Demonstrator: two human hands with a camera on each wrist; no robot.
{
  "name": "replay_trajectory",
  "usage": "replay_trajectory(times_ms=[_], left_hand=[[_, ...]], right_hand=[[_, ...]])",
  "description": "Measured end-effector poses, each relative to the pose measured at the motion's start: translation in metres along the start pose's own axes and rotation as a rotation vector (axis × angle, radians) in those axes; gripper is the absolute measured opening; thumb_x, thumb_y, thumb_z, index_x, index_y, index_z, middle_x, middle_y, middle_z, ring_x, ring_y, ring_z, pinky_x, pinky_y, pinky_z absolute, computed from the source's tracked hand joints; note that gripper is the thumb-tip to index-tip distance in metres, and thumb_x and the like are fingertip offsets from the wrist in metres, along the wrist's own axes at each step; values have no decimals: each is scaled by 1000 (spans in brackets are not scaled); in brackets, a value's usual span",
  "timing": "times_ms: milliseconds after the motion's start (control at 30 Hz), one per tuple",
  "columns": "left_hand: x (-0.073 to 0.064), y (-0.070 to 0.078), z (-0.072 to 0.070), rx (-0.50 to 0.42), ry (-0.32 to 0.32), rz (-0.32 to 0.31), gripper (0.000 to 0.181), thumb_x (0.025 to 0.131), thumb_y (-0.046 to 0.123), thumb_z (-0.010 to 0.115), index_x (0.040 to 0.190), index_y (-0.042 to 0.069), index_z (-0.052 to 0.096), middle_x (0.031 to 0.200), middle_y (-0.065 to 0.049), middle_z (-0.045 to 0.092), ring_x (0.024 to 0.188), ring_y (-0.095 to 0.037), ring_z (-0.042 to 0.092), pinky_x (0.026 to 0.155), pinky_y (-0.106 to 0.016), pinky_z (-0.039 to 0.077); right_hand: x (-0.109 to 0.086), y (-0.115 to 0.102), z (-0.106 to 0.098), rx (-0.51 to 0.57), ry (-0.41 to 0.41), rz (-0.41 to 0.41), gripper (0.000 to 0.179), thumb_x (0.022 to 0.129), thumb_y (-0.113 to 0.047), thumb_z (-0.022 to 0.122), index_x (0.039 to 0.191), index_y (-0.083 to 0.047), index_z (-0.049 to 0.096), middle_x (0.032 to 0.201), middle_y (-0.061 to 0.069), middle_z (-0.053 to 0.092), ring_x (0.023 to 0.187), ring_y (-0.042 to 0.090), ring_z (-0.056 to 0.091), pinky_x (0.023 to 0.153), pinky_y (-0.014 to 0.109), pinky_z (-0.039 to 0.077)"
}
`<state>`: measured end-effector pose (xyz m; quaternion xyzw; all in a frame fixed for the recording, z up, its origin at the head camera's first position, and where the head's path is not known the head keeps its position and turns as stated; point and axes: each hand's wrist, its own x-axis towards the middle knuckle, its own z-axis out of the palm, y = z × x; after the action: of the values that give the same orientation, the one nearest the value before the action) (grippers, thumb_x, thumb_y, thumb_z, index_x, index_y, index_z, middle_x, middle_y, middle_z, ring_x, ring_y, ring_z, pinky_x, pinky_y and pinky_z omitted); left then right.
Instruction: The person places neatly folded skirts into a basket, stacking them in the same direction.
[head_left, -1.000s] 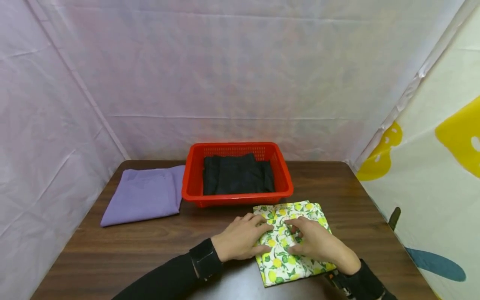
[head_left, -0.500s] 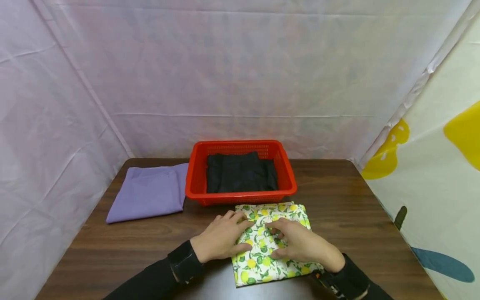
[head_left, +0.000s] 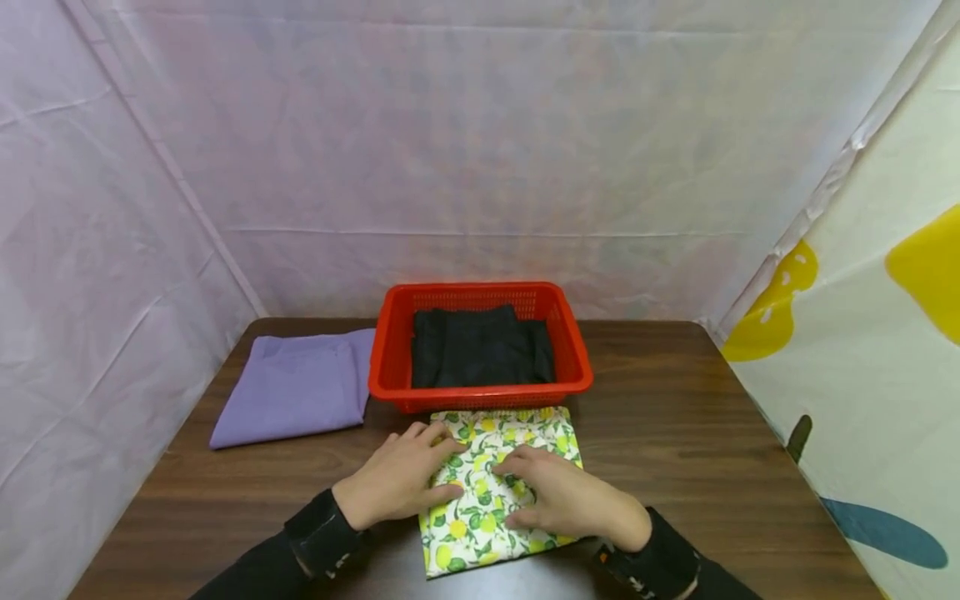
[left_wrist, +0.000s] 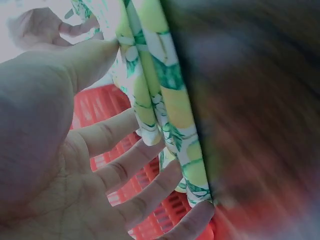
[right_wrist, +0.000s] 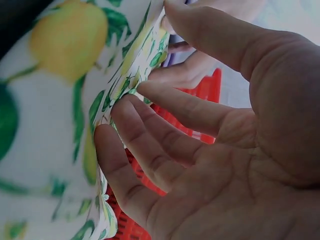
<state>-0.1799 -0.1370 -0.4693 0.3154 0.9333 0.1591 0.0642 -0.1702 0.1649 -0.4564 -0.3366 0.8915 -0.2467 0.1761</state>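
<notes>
A folded cloth point(head_left: 483, 496) with a yellow-and-green lemon print lies flat on the table in front of the red basket. My left hand point(head_left: 401, 479) rests at its left side, thumb and fingers spread, and the left wrist view has the fingertips point(left_wrist: 200, 210) along the layered folded edge. On the cloth's right half, my right hand point(head_left: 566, 496) touches the top with gently bent fingers. Seen from the right wrist, those fingertips point(right_wrist: 107, 137) press against the printed fabric point(right_wrist: 65, 125). Neither hand wraps round the cloth.
Just beyond the lemon cloth stands the red plastic basket point(head_left: 480, 392), holding folded black cloth point(head_left: 483, 350). A folded purple cloth point(head_left: 296, 392) lies left of the basket. White sheeting point(head_left: 480, 150) hangs behind the brown wooden table point(head_left: 660, 400).
Both hands have slid the lemon cloth leftward across the table, so it now lies squarely in front of the basket. The view has shifted slightly; basket and purple cloth stay put.
</notes>
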Motion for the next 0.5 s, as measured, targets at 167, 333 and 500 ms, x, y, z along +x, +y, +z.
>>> replay_trajectory(times_ms=[167,333,500], left_hand=[[-7,-9,-3,-23,14,-12,55,107,48,86,152,19,76,147,-5,70,135,-35,65,104,-72,61],[-10,-11,-4,-67,27,6,57,108,49,84,153,17,75,152,-6,70,137,-36,66,105,-78,60],[-13,-10,-3,-134,44,-32,55,108,46,85,153,15,76,156,-9,70,140,-36,67,109,-75,60]], right_hand=[[6,-6,2,14,1,-36,57,100,-33,96,151,-16,75,151,1,75,137,22,72,116,44,63],[2,0,-1,59,36,-20,58,102,-35,93,152,-14,74,147,4,76,131,24,73,109,41,64],[-9,11,-7,89,90,7,61,103,-35,93,155,-11,71,141,5,75,120,23,73,98,38,64]])
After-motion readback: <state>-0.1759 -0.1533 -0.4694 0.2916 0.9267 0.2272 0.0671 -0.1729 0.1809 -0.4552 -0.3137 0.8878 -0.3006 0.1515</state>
